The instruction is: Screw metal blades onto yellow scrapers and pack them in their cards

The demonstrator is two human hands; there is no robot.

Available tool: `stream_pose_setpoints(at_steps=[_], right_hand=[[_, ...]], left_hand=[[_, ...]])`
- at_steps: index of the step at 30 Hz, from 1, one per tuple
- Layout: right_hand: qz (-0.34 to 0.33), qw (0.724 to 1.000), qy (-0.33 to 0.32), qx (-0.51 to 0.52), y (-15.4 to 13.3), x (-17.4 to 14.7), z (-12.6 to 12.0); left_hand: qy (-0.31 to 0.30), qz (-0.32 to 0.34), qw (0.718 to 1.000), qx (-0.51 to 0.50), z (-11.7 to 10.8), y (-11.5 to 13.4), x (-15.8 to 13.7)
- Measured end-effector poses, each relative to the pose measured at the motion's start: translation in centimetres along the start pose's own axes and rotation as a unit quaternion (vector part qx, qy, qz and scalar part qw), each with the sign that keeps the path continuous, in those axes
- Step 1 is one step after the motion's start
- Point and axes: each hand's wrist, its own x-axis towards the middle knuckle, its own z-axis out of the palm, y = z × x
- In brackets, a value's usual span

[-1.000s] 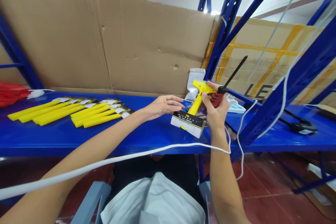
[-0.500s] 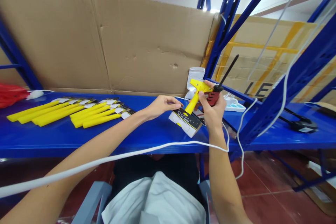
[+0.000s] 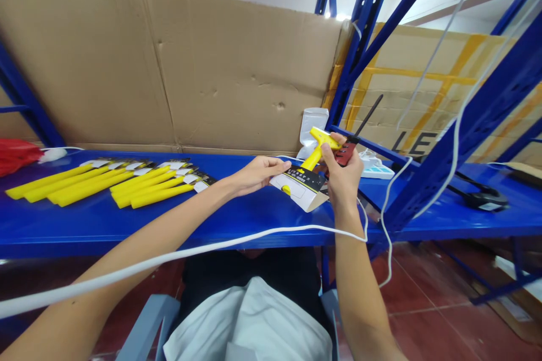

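My right hand (image 3: 345, 172) is closed around a yellow scraper (image 3: 315, 158) near its T-shaped head, and around a screwdriver (image 3: 346, 152) with a red and black handle, its dark shaft pointing up and right. At the lower part of the scraper sits a folded black-and-white card sleeve (image 3: 302, 183) with printed text. The fingers of my left hand (image 3: 262, 174) pinch the upper left edge of this sleeve. Left of them, several more yellow scrapers (image 3: 91, 183) with similar cards lie in two slanted groups on the blue shelf (image 3: 237, 220).
A white cable (image 3: 203, 247) crosses in front of my forearms. Tall cardboard (image 3: 237, 79) stands behind the shelf. To the right are a blue upright (image 3: 461, 107), a white power strip (image 3: 376, 169) and a black tool (image 3: 485, 198). Red plastic (image 3: 19, 157) lies far left.
The card sleeve has tilted and risen slightly, its lower side now bent open. My left fingers have closed onto its edge. The screwdriver stays in my right hand.
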Motion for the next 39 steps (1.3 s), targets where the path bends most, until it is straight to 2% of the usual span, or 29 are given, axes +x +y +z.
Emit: stream_pose_setpoints(at_steps=[3, 6, 11, 17, 25, 27, 29, 35, 39], right_hand=[[0.004, 1.0, 0.006, 0.001, 0.0, 0.0, 0.1], [0.006, 1.0, 0.008, -0.014, 0.1, 0.0, 0.1], [0.006, 1.0, 0.003, -0.013, 0.0, -0.2, 0.2], [-0.008, 1.0, 0.025, -0.017, -0.3, -0.5, 0.3], [-0.032, 0.996, 0.069, -0.038, -1.0, -0.2, -0.3], [-0.033, 0.997, 0.045, -0.048, -1.1, -0.1, -0.7], [-0.033, 0.997, -0.004, -0.064, -1.2, -0.1, -1.0], [-0.026, 0.98, -0.183, -0.076, -1.7, -0.5, -1.3], [0.003, 0.972, -0.233, -0.032, -1.6, -0.5, -1.2]], left_hand=[[0.022, 0.019, 1.0, -0.001, 0.1, -0.1, 0.0], [0.069, 0.077, 0.994, 0.029, 0.2, -0.6, 0.2], [0.152, 0.163, 0.969, 0.102, 0.4, -1.0, 0.4], [0.261, 0.265, 0.901, 0.223, 1.1, -0.9, -0.5], [0.3, 0.336, 0.826, 0.339, 1.8, -0.6, -2.2], [0.291, 0.347, 0.811, 0.371, 1.8, -0.6, -2.4], [0.277, 0.348, 0.803, 0.397, 1.7, -0.6, -2.4], [0.285, 0.322, 0.81, 0.4, 0.9, -0.2, -2.2], [0.289, 0.336, 0.815, 0.373, 0.4, 0.2, -1.9]])
